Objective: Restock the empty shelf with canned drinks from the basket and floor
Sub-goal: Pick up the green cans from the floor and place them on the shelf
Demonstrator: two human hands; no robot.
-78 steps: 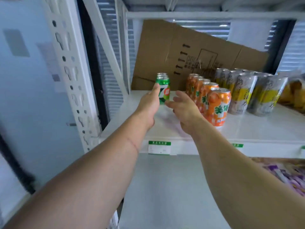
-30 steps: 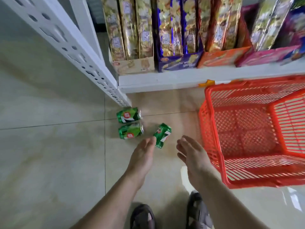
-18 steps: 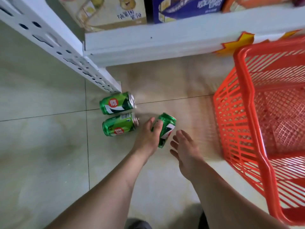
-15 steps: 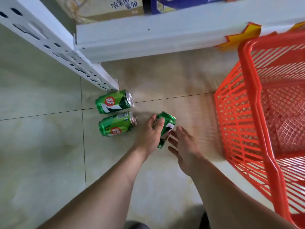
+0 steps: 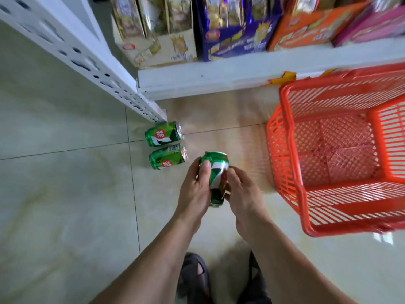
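A green can [image 5: 215, 172] is held above the floor between both hands. My left hand [image 5: 195, 189] grips its left side with the thumb laid over the top. My right hand [image 5: 243, 194] curls round its right side and lower end. Two more green cans lie on their sides on the tiles to the left: one [image 5: 164, 133] beside the foot of the shelf post, the other [image 5: 167, 156] just in front of it. The red plastic basket [image 5: 282, 137] stands on the floor at the right, and I see no cans in it.
A white perforated shelf post [image 5: 103, 77] slants down to the floor at the left. The white bottom shelf [image 5: 219, 82] carries boxes of snacks. My two sandalled feet [image 5: 195, 279] stand at the lower edge on pale floor tiles.
Both hands have closed round the third green can and lifted it off the floor. The view has pulled back and up, and the other two cans have stayed where they lay.
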